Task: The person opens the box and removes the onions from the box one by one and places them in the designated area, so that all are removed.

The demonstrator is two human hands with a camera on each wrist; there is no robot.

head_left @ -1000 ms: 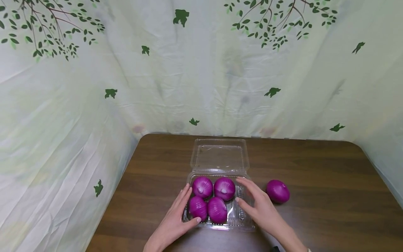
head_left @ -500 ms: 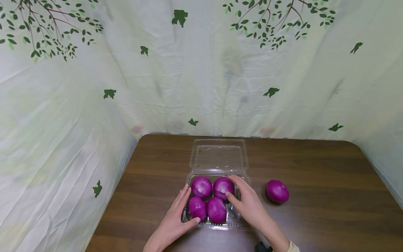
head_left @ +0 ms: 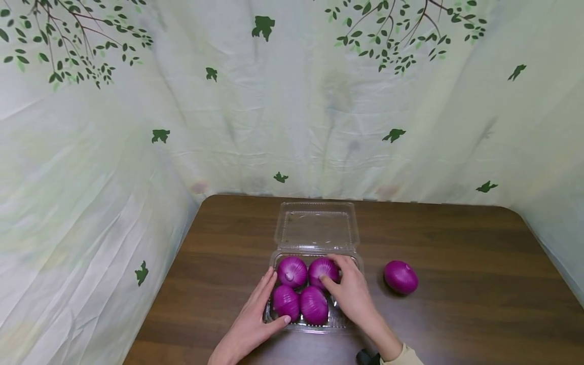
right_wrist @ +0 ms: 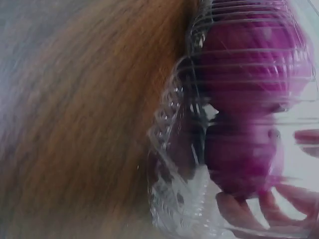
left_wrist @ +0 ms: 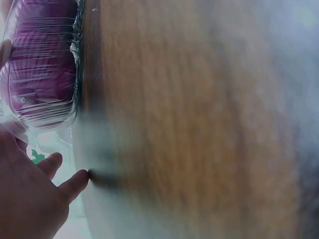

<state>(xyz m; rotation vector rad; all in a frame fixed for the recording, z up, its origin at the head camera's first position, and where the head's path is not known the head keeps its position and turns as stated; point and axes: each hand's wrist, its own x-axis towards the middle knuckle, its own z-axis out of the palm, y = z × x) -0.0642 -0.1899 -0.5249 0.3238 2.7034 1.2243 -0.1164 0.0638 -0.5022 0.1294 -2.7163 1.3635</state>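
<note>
A clear plastic clamshell box (head_left: 319,329) lies on the table with its lid (head_left: 318,228) folded back. Inside sit several red onions, two at the back and two in front. My right hand (head_left: 355,296) grips the back right onion (head_left: 321,271), thumb on its near side and fingers round its right side. Through the clear wall in the right wrist view, fingers (right_wrist: 266,206) curl at an onion (right_wrist: 244,162). My left hand (head_left: 248,324) lies along the box's left side, fingers extended and thumb at the front edge. The left wrist view shows that hand (left_wrist: 32,194) beside the box's ridged wall (left_wrist: 47,117).
One more red onion (head_left: 401,277) lies on the brown wooden table (head_left: 474,274), right of the box. A pale curtain with leaf prints (head_left: 310,111) hangs behind the table and along its sides. A black object (head_left: 366,357) shows at my right wrist.
My right hand has moved left from the box's right side onto the back right onion, and its fingers have closed round it. The left hand has stayed in place.
</note>
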